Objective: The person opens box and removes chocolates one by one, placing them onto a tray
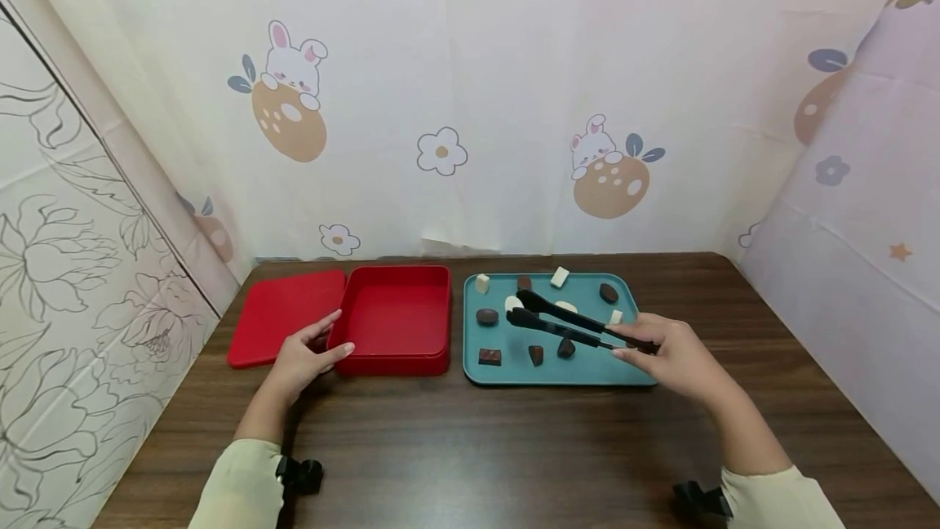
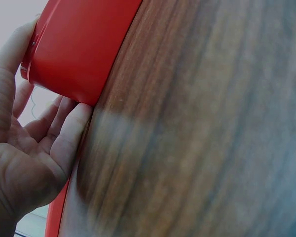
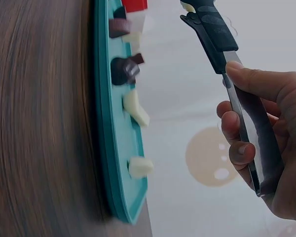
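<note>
My left hand point(image 1: 304, 357) holds the open red box point(image 1: 392, 364) at its left side, with the thumb at the rim and the other fingers along the outer wall. In my right hand point(image 1: 679, 353) are black-tipped tongs point(image 3: 212, 29), slanting over the teal tray point(image 1: 573, 375). A cream-coloured piece point(image 1: 512, 303) shows between the tong tips, above the tray. Dark chocolates point(image 1: 487, 317) and white chocolate pieces point(image 1: 560, 277) lie spread on the tray. Part of the tray is hidden by the tongs and right hand.
A flat red lid point(image 1: 282, 317) lies left of the box, behind the left hand. The wooden table point(image 1: 470, 447) ends at a curtain point(image 1: 441, 211) printed with rabbits. Another patterned curtain point(image 1: 73, 268) borders the left side.
</note>
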Available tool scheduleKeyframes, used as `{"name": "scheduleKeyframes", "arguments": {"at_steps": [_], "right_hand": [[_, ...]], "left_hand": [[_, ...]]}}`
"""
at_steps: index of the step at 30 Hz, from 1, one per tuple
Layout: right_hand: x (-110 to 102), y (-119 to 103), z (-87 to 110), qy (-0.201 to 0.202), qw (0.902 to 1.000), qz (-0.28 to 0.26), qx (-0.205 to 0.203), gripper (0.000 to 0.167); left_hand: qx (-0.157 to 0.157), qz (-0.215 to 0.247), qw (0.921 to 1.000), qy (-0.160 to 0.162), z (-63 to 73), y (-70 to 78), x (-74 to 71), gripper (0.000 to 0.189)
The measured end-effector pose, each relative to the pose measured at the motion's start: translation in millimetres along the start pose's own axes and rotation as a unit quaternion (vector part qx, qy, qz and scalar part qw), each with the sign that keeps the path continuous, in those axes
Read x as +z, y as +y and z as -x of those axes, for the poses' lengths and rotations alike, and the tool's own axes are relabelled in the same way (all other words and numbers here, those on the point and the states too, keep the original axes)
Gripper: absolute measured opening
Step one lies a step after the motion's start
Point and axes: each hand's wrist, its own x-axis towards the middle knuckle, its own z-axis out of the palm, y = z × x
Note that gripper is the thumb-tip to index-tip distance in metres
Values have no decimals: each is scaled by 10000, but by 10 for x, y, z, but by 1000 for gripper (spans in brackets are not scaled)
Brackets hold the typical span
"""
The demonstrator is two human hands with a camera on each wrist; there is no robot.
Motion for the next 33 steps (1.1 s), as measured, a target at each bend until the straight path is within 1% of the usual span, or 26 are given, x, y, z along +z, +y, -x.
{"name": "scheduleKeyframes", "arguments": {"at_steps": [2,6,15,26,29,33], "right_hand": [[-47,21,44,49,10000,17,46,33],[-136,76,135,137,9998,85,136,33],[-315,207,307,219,9993,100,299,33],[-545,345,512,4,9955,291,905,32],[-600,404,574,-54,9945,332,992,33],[-666,488,659,-159,9942,370,995,33]], "left_hand": [[26,3,10000,-18,0,-2,0,80],[-19,37,10000,-4,2,-12,-2,80],[-49,45,10000,-2,-19,-38,-8,81],[-69,45,10000,7,-13,-31,-11,82],[-75,59,10000,-3,-13,-35,-5,81],[-61,35,10000,-29,-12,-39,-2,81]]}}
